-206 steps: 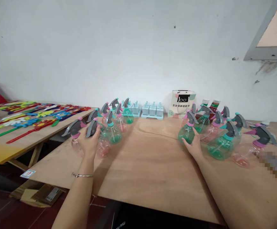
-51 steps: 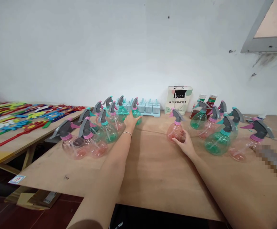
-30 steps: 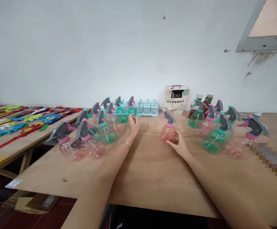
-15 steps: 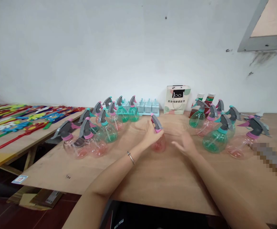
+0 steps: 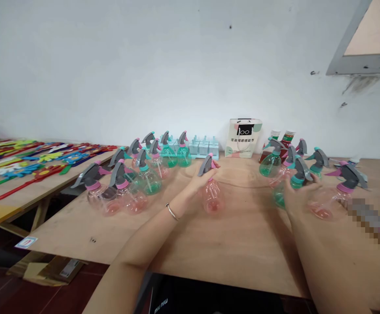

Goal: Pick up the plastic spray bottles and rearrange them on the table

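Observation:
My left hand point(image 5: 199, 179) is closed around the grey sprayer head of a pink spray bottle point(image 5: 213, 201) in the middle of the table. That bottle stands nearly upright; whether its base touches the wood I cannot tell. To the right, my right hand point(image 5: 297, 195) wraps round the neck of a green spray bottle point(image 5: 279, 195), covering part of its body. Just beyond that hand, on its right, stands another pink spray bottle point(image 5: 327, 203). Several more pink and green ones form a group at the left, among them a pink spray bottle point(image 5: 135, 201) near the front.
A paper bag point(image 5: 244, 139) leans on the wall, beside red-brown bottles point(image 5: 288, 137) and a row of pale blue moulds point(image 5: 204, 147). A second table point(image 5: 0, 213) at the left carries colourful hand-shaped clappers. The near edge of my table point(image 5: 209, 279) runs before me.
My right hand has moved right, from beside the middle bottle to the green spray bottle, and closed on it. The pink bottle in my left hand has turned and shifted slightly.

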The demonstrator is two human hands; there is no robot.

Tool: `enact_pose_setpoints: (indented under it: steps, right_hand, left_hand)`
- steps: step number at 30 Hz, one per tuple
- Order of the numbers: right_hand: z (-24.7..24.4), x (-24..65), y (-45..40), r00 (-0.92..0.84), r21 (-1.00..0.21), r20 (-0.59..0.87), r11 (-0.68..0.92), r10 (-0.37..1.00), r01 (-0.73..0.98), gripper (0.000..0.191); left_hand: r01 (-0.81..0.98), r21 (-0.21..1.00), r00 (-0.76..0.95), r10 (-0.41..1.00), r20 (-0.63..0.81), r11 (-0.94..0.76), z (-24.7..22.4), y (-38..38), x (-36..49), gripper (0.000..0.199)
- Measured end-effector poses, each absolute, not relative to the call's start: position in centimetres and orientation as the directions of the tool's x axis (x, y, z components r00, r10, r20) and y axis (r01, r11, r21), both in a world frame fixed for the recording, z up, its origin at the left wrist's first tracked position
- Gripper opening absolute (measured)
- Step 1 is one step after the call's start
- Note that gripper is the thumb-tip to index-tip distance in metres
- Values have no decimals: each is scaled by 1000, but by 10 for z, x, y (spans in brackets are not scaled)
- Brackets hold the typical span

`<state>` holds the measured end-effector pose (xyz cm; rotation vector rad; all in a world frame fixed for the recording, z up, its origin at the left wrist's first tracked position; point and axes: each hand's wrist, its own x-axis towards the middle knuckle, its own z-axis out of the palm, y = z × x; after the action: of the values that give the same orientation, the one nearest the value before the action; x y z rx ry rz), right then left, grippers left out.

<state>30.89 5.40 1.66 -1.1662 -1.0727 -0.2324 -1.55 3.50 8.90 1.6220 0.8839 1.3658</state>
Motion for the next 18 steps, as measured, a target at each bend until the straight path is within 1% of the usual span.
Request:
enact_pose_setpoints:
  steps: [1,3,6,8,10,14,18]
  right_hand:
    - [15,300,54,550,-652,758,434,350,621,69]
    - [10,280,53,543,-669,743,461,392,583,67]
    - [0,245,46,386,-644,758,510,526,571,62]
    - [-6,225,40,304,-658,732,516,609,549,57]
    - [-10,211,36,246,-686,691,511,679,518,54]
    - [-11,201,33,190,-711,653,507,733,487,52]
    - [-10,203,33,199,-720,647,503,736,478,54]
  left_hand:
    - [-29,922,188,904,385,-386,92,34,-18,18]
    - [-105,931,216,906,365,-350,98,33,-21,21]
    - [-227,912,269,878,395,-341,107,31,-23,24]
    - [-281,902,333,848,413,-329,112,28,-23,25]
    - [-290,905,357,843,404,-311,116,24,-22,24]
    - [-213,929,284,890,356,-304,117,17,-21,31]
    - [-168,926,425,823,377,-337,120,10,-21,28]
